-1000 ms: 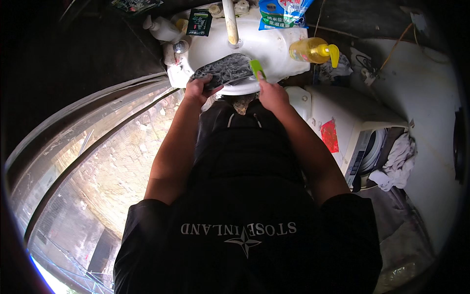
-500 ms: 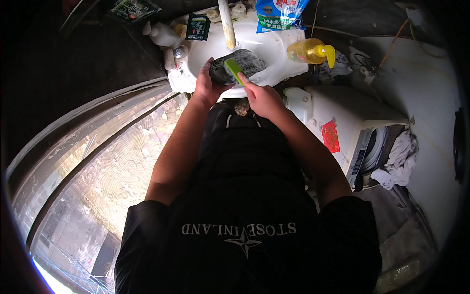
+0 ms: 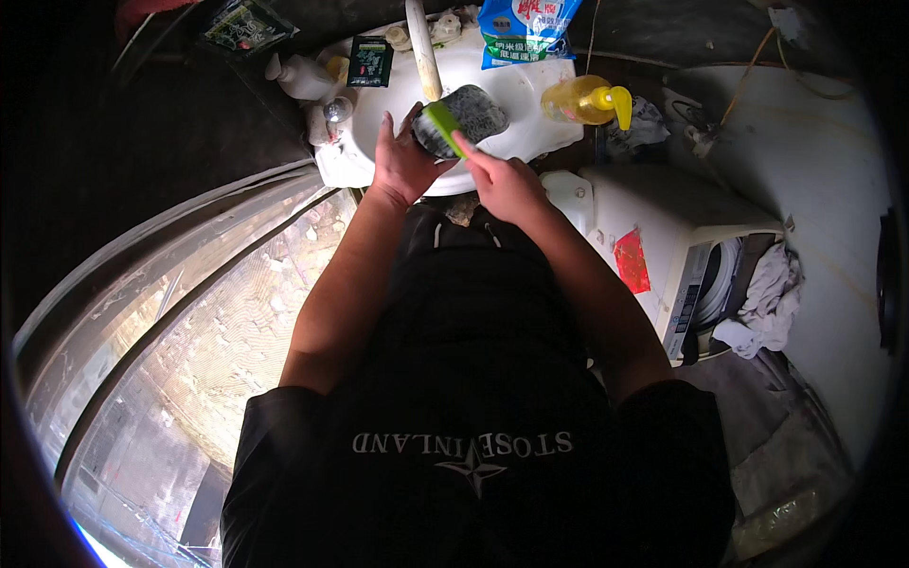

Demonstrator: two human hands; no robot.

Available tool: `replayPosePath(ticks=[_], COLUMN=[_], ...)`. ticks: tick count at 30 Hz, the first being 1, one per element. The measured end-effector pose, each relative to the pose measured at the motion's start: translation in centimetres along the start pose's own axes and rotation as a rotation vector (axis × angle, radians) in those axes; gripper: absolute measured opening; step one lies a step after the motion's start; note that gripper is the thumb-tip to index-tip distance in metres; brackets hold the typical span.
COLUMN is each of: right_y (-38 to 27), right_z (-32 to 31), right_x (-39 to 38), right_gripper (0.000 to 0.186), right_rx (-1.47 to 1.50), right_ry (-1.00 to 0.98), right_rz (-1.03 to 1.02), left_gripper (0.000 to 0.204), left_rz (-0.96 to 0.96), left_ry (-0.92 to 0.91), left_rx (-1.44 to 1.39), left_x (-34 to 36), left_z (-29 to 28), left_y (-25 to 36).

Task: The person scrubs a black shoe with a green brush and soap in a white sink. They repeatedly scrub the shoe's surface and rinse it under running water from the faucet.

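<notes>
Over the white sink (image 3: 343, 170), my left hand (image 3: 405, 170) grips the near left side of a dark, flat, rounded oblong item (image 3: 481, 114) streaked with white suds. Its exact kind is unclear, though it resembles a shoe sole. The thumb points up beside it, while the other fingers are partly hidden. My right hand (image 3: 511, 187) is closed around the handle of a green brush (image 3: 443, 127), index finger stretched along it. The brush head lies against the item's left part. Just beyond, a pale faucet spout (image 3: 424, 57) slants down towards the item.
A yellow pump bottle (image 3: 578, 100) stands on the sink's right rim, near a blue detergent bag (image 3: 526, 34). On the left are a white bottle (image 3: 305, 78) and dark sachet (image 3: 369, 62). A white washing machine (image 3: 630, 204) with cloth stands right; a glass panel (image 3: 237, 312) lies left.
The brush has shifted left across the sudsy item, towards its left end. My left thumb now stands away from the item's edge. The whole view has moved slightly.
</notes>
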State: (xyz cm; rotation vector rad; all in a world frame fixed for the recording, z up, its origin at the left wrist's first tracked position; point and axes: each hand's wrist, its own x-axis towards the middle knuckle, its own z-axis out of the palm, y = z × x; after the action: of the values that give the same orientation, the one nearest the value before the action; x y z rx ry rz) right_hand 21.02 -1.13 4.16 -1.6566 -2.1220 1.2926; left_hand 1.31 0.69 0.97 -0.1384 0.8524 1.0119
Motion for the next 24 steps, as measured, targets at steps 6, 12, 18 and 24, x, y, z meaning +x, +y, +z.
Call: replayPosePath(ticks=[6, 12, 18, 24], right_y=[-1.1, 0.6, 1.4, 1.0], right_z=[0.6, 0.0, 0.3, 0.7], right_x=[1.9, 4.0, 4.9, 4.0], right_gripper=[0.053, 0.051, 0.051, 0.05], right_rx=[-0.06, -0.014, -0.118, -0.14], right_ry=[-0.059, -0.085, -0.12, -0.148], right_rz=[-0.038, 0.093, 0.176, 0.026], left_gripper=[0.088, 0.064, 0.051, 0.039], left_rz=[-0.034, -0.033, 0.036, 0.049], left_ry=[0.001, -0.12, 0.07, 0.256], left_rx=[0.111, 0.099, 0.216, 0.376], left_x=[-0.8, 0.1, -0.6, -1.0], left_z=[-0.2, -2.4, -1.9, -3.0], left_y=[0.4, 0.4, -0.1, 0.2])
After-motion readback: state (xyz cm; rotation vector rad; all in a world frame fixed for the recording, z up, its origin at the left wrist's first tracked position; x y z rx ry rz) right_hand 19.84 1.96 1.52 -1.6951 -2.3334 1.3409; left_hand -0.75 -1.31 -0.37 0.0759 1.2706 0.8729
